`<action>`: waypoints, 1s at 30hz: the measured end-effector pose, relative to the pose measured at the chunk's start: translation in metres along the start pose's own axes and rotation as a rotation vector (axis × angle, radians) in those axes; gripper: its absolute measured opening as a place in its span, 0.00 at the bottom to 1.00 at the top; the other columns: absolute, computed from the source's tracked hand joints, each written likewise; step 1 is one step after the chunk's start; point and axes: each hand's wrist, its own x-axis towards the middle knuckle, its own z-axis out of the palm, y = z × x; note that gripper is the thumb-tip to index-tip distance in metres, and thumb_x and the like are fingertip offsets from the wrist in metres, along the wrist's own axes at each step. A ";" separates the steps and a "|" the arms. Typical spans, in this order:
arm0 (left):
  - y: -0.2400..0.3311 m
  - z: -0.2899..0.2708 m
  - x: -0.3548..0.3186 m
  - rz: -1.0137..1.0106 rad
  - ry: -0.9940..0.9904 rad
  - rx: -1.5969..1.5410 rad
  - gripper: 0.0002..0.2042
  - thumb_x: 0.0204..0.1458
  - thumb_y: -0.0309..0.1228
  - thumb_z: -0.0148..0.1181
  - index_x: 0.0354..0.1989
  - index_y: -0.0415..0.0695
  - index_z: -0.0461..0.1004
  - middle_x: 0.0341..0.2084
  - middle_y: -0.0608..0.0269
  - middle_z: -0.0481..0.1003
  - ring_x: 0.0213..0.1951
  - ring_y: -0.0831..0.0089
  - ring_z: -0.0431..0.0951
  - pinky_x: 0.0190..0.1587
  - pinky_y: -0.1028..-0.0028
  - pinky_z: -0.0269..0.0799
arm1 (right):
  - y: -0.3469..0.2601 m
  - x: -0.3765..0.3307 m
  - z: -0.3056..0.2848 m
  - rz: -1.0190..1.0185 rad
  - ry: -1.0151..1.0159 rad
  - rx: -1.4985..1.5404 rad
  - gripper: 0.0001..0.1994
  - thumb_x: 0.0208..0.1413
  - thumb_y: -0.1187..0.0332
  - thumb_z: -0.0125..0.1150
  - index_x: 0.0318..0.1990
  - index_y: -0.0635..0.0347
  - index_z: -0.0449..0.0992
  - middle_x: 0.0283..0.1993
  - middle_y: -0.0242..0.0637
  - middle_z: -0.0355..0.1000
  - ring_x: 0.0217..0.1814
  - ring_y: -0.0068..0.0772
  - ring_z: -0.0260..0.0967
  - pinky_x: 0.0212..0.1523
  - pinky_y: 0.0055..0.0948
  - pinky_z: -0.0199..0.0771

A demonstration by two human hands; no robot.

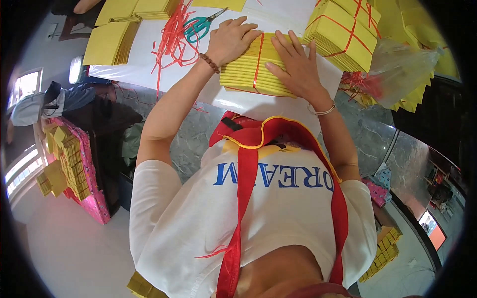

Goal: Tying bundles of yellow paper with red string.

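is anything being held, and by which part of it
On the yellow paper bundle, the left hand rests at the left end, the right hand lies across the right end; whether either grips it can't be told.

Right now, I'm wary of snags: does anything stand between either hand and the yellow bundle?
Nothing visible does. The left hand is against the yellow bundle at its left end; the right hand lies on its right part. A red strip crosses the bundle between them, blocking neither.

I see a yellow bundle [242, 77] banded red; left of it, teal scissors [207, 21] and red strips [172, 40]; facing it, a yellow-edged red apron [247, 171].
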 end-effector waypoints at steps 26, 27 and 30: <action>-0.007 0.021 -0.009 -0.248 0.027 -1.532 0.32 0.57 0.44 0.41 0.63 0.40 0.38 0.61 0.59 0.47 0.61 0.71 0.47 0.60 0.75 0.44 | 0.011 -0.008 0.036 0.482 0.399 1.631 0.28 0.59 0.61 0.39 0.64 0.56 0.41 0.62 0.35 0.49 0.62 0.27 0.49 0.59 0.26 0.51; -0.011 0.023 -0.011 -0.250 0.023 -1.536 0.32 0.57 0.44 0.41 0.63 0.40 0.38 0.61 0.59 0.47 0.61 0.71 0.47 0.60 0.75 0.44 | 0.011 -0.010 0.036 0.492 0.404 1.587 0.28 0.59 0.61 0.40 0.64 0.56 0.41 0.62 0.36 0.49 0.62 0.27 0.49 0.59 0.26 0.51; -0.014 0.020 -0.012 -0.275 0.154 -1.268 0.30 0.56 0.43 0.42 0.62 0.38 0.42 0.60 0.56 0.49 0.60 0.69 0.49 0.60 0.74 0.44 | 0.023 -0.026 0.046 0.602 0.449 1.553 0.28 0.56 0.58 0.43 0.62 0.59 0.47 0.61 0.36 0.50 0.59 0.28 0.50 0.56 0.27 0.52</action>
